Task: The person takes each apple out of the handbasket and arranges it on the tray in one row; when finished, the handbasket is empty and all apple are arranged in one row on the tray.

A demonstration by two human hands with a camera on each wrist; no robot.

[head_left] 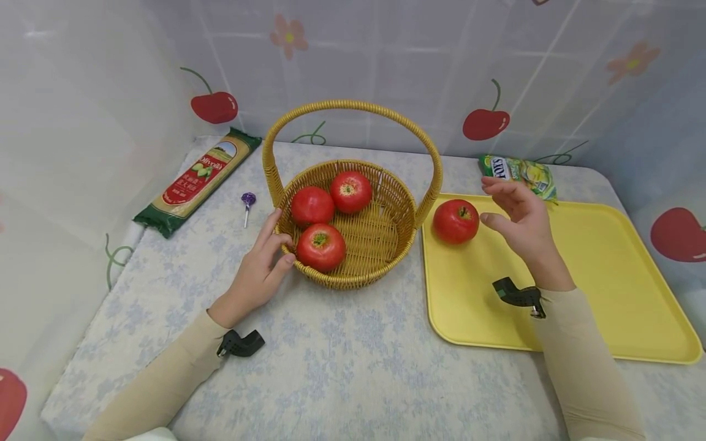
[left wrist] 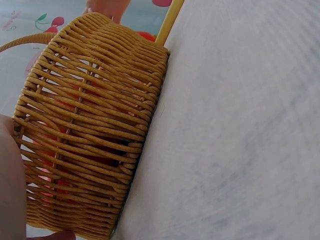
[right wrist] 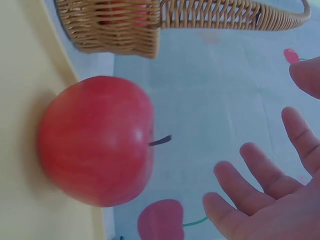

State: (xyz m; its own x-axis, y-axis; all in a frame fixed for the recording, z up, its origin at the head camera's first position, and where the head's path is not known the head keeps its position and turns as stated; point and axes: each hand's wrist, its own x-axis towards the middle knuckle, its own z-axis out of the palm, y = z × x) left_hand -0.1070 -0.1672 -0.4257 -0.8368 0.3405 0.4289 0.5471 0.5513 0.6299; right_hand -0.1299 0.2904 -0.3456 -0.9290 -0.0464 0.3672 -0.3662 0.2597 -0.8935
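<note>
A wicker basket (head_left: 353, 278) with a tall arched handle stands mid-table, its woven side filling much of the left wrist view. Inside its left half sit three red apples (head_left: 322, 247). My left hand (head_left: 256, 275) holds the basket's left rim, fingers over the edge and thumb on the outside. Another red apple (head_left: 455, 222) rests on the yellow tray (head_left: 469, 306), near the tray's upper left corner, stem up. Just right of that apple is my right hand (head_left: 521, 223), fingers spread and nothing in them. The right wrist view shows a gap between those fingers and the apple (right wrist: 97, 142).
At the back left lies a green and gold pasta packet (head_left: 198, 180), with a purple-topped lollipop (head_left: 248, 199) beside it. A green FOX'S candy bag (head_left: 521, 174) lies behind the tray's far edge. A cherry-print curtain (head_left: 364, 73) hangs behind the table.
</note>
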